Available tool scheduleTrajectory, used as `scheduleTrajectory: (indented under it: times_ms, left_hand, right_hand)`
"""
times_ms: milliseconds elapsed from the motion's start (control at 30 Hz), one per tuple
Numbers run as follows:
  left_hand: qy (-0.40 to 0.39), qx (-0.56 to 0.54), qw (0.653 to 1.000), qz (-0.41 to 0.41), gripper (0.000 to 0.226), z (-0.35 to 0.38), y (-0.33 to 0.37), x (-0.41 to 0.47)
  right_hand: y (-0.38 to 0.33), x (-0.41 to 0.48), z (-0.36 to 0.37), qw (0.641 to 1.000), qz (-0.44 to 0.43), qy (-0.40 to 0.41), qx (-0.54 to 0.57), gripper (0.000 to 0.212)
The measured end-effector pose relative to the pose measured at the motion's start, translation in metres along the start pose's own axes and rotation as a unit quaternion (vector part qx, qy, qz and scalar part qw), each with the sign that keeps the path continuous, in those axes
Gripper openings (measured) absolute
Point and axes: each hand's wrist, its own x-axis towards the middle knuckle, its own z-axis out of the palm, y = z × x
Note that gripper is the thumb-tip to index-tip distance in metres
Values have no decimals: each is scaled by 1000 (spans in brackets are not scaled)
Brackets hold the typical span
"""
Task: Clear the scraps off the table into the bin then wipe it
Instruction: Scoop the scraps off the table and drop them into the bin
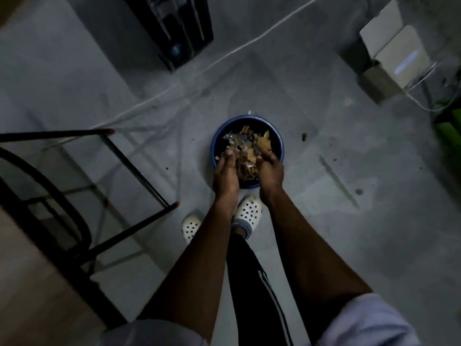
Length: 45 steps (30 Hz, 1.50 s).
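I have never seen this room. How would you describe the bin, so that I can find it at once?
Look at the grey concrete floor in the middle of the view, just ahead of the person's white perforated clogs. There stands a round blue bin with a dark inside, under both hands, the left hand and the right hand. It alone is round, blue and full of brownish scraps.

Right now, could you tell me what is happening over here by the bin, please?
A person stands over a blue bin on the concrete floor, both hands cupped together above it. The left hand and right hand hold a pile of scraps between them, over the bin's opening. No wiping cloth is in view.
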Motion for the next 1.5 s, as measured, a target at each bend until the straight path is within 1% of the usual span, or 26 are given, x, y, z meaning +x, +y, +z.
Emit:
scheduleTrajectory:
  times_ms: [67,167,267,367,433,567,667,800,900,967,1067,1167,1267,1333,1400,1433,1500]
  left_hand:
    - [0,-17,1000,-7,44,-3,-6,-3]
    - [18,-31,999,4,44,-16,-4,-38]
    - [12,-21,1000,7,44,-29,8,-86]
    - [1,-23,1000,20,44,-40,27,-141]
    - [-20,-23,999,43,45,-45,43,-176]
    - [-83,-42,990,106,44,-57,89,-240]
    - [-84,-72,981,159,43,-86,129,-279]
    - [-62,-103,959,257,41,-163,160,-322]
    - [-13,-118,945,305,53,-244,163,-353]
    - [19,-125,936,328,54,-305,154,-367]
    - [62,-146,927,339,47,-393,129,-383]
    - [98,-169,920,339,35,-465,97,-388]
    - [135,-200,913,328,27,-519,62,-382]
    - [153,-231,910,309,33,-547,42,-375]
    - [171,-259,907,285,46,-568,28,-367]
    - [182,-271,905,271,46,-577,23,-364]
    - [208,-294,891,277,30,-590,21,-357]
  right_hand:
    - [6,-2,-3,1000,24,-5,-7,44]
    - [6,-34,-17,999,41,-11,-17,33]
    - [-11,-92,-38,998,52,-33,-15,30]
    - [-46,-157,-52,998,32,-60,-16,28]
    - [-73,-194,-55,998,4,-69,-14,26]
    - [-134,-270,-47,992,-83,-98,5,25]
    - [-167,-321,-29,980,-152,-125,7,24]
    - [-186,-392,7,946,-268,-173,-50,24]
    - [-176,-452,39,922,-319,-214,-50,26]
    - [-153,-488,62,909,-336,-239,-63,28]
    - [-108,-533,99,891,-349,-277,-90,29]
    - [-67,-569,138,870,-358,-322,-110,29]
    - [-34,-597,171,858,-360,-340,-135,29]
    - [-17,-612,188,849,-366,-344,-165,28]
    - [-2,-621,202,831,-385,-345,-204,29]
    - [3,-622,209,821,-398,-345,-222,32]
    - [12,-619,223,797,-432,-338,-253,39]
